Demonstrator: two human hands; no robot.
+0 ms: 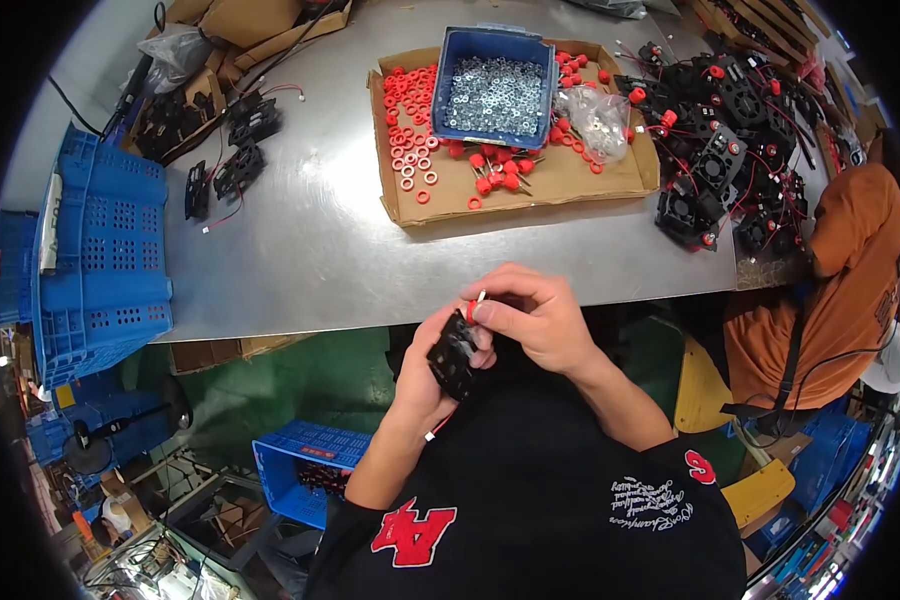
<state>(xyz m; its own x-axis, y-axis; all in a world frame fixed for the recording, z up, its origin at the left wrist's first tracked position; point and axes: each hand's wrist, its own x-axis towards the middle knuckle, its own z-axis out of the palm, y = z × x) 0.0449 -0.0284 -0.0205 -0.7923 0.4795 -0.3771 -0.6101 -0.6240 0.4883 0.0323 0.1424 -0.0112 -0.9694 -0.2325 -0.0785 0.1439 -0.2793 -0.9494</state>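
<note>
Black part and red piece at mid-frame

The left hand (pixel 423 368) curls around a black part (pixel 451 368), boxy, with a white-tipped wire (pixel 436 431) dangling. The right hand (pixel 542 318) pinches a small red piece (pixel 472 309) at its upper end. At upper centre, a cardboard tray (pixel 610 180) holds red rings (pixel 407 140).

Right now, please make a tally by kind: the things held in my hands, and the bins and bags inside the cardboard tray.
Black fan unit, held: 1
Small red piece, held: 1
Blue plastic bin: 1
Clear plastic bag: 1
Total: 4
</note>
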